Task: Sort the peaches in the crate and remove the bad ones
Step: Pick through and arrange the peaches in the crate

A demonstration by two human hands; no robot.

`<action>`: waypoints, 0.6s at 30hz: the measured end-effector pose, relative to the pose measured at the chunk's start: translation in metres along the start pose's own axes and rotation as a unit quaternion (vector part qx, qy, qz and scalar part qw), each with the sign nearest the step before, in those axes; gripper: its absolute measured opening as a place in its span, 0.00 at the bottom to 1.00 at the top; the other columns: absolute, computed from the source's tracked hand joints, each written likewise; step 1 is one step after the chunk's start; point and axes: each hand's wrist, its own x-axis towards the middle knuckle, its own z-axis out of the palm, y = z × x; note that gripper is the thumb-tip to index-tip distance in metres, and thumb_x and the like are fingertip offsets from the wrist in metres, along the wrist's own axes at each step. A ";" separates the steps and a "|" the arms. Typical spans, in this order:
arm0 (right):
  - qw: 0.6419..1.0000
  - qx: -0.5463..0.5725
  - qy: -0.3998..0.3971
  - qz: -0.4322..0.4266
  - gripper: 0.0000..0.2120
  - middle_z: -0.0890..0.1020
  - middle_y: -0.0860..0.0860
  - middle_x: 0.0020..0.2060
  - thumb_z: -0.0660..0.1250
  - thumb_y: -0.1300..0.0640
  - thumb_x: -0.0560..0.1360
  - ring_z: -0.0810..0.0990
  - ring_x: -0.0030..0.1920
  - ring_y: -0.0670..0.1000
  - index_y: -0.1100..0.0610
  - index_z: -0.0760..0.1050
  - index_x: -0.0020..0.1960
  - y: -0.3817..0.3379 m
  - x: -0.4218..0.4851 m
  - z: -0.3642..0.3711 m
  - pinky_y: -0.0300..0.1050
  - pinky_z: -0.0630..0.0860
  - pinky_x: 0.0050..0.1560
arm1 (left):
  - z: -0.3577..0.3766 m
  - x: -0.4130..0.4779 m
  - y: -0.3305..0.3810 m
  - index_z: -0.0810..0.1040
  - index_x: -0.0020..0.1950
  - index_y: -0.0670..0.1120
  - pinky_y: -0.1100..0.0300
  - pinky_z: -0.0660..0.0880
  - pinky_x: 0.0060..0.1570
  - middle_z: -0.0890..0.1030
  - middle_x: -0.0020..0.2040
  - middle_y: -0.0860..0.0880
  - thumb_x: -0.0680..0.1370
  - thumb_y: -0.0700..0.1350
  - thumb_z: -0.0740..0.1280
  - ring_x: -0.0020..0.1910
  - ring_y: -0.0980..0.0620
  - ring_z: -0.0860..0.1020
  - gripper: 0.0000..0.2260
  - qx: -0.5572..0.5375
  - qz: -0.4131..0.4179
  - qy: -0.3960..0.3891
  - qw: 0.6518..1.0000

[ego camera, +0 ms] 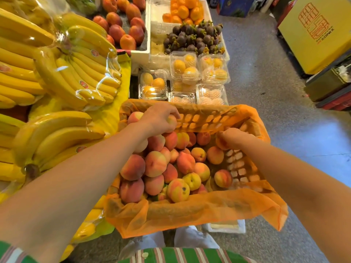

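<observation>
A crate [245,171] lined with orange mesh [190,211] sits in front of me, filled with several pink and yellow peaches [155,164]. My left hand [157,119] reaches over the far left part and grips a pale peach [171,120] above the pile. My right hand [234,138] is at the far right side and holds an orange peach [221,143] close to the crate wall. One yellow peach [178,189] near the front shows a dark spot.
Wrapped banana bunches [62,73] fill the left side. Beyond the crate stand clear boxes of yellow fruit [185,66], mangosteens [193,37], oranges [184,10] and a tray of red peaches [123,25]. Grey floor and a yellow carton [319,33] lie to the right.
</observation>
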 end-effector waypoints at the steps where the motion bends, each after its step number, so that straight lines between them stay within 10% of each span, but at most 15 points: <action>1: 1.000 0.004 0.007 -0.002 0.23 0.62 0.61 0.74 0.48 0.56 0.83 0.64 0.72 0.61 0.59 0.56 0.77 -0.001 -0.002 0.001 0.53 0.62 0.70 | -0.002 -0.001 -0.001 0.82 0.51 0.52 0.51 0.74 0.55 0.80 0.53 0.50 0.68 0.46 0.69 0.55 0.48 0.77 0.12 -0.006 0.000 -0.001 1.000; 12: 0.984 0.171 -0.005 -0.051 0.20 0.76 0.52 0.62 0.67 0.55 0.77 0.75 0.62 0.54 0.55 0.72 0.68 -0.004 -0.017 -0.005 0.46 0.72 0.59 | -0.006 -0.002 -0.008 0.80 0.56 0.52 0.51 0.72 0.55 0.75 0.54 0.48 0.70 0.43 0.72 0.55 0.48 0.73 0.15 0.058 -0.025 0.020 0.998; 18: 0.888 0.438 -0.003 -0.141 0.15 0.80 0.50 0.57 0.67 0.54 0.78 0.80 0.57 0.48 0.55 0.77 0.64 -0.020 -0.026 -0.030 0.39 0.78 0.51 | -0.014 -0.008 -0.010 0.80 0.54 0.52 0.50 0.75 0.49 0.76 0.49 0.49 0.70 0.43 0.72 0.51 0.48 0.75 0.13 0.052 -0.024 0.022 0.998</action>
